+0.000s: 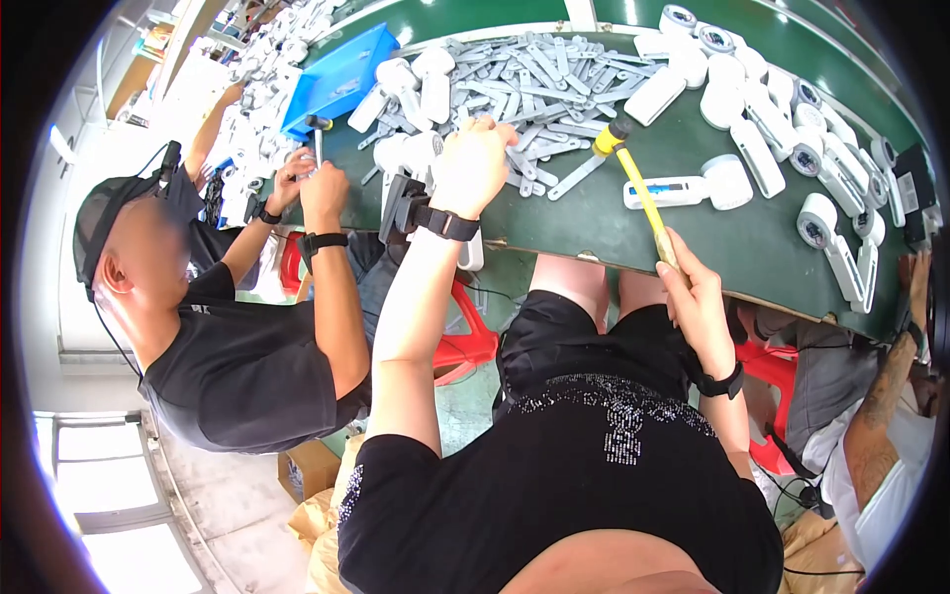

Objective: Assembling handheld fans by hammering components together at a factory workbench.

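Note:
My right hand is closed round the yellow handle of a small mallet, whose black and yellow head is raised over the green tabletop. Behind the handle lies a white device with a round head and a flat body, a blue strip along its side. At the near edge of a heap of grey flat strips, my left hand has its fingers curled; whatever they hold is hidden. White round-headed parts lie just left of that hand.
A blue tray stands at the back left. More white devices are piled along the right. On my left a co-worker holds a hammer; another person's arm shows at far right. Red stools stand below the table edge.

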{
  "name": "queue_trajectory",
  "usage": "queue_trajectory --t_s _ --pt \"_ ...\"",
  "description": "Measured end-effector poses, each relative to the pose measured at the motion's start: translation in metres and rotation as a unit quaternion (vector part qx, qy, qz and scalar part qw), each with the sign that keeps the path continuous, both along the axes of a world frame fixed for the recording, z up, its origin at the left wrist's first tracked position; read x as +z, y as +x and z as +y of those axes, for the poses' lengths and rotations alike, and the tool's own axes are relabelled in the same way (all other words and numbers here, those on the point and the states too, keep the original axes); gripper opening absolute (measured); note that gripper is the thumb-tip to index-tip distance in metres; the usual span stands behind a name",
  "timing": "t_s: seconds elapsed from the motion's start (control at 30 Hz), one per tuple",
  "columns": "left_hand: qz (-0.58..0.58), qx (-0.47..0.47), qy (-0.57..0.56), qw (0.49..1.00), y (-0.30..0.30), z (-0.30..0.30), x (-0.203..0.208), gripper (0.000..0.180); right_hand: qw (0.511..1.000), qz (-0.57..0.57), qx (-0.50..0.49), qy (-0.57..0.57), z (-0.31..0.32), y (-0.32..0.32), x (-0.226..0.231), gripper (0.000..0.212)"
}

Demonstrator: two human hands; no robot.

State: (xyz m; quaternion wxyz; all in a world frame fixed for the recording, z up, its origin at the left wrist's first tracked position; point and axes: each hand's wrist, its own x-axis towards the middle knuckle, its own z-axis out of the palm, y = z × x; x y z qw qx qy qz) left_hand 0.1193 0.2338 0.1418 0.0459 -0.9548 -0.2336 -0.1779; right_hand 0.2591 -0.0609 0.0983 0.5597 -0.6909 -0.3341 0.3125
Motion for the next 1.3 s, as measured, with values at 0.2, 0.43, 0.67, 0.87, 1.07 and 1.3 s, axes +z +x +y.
queue_trajectory --t_s 0.2,0.43,0.67,0.87,1.07,1.3 --pt "-0.014 0.021 0.012 1.000 0.038 0.037 0.012 0.013 0.995 0.072 -0.036 0.051 -0.008 0.004 -0.009 0.047" --pt "0.042 0.165 0.001 0.985 0.094 0.097 0.010 0.015 0.992 0.097 -0.074 0.044 -0.014 0.012 -0.007 0.048" --pt "-0.045 0.060 -0.080 0.994 0.113 0.177 -0.013 0.029 0.990 0.096 -0.070 0.075 -0.017 0.022 -0.013 0.048" --pt "-0.024 -0.031 -0.202 0.979 0.140 0.190 -0.024 0.034 0.987 0.126 -0.065 0.081 -0.014 0.027 -0.013 0.048" --pt "0.040 0.136 -0.232 0.962 0.159 0.151 -0.001 0.048 0.985 0.142 -0.072 0.069 -0.015 0.029 -0.012 0.048" --pt "0.121 0.009 -0.351 0.929 0.148 0.160 0.012 0.033 0.990 0.117 -0.053 0.056 -0.014 0.031 -0.012 0.048"
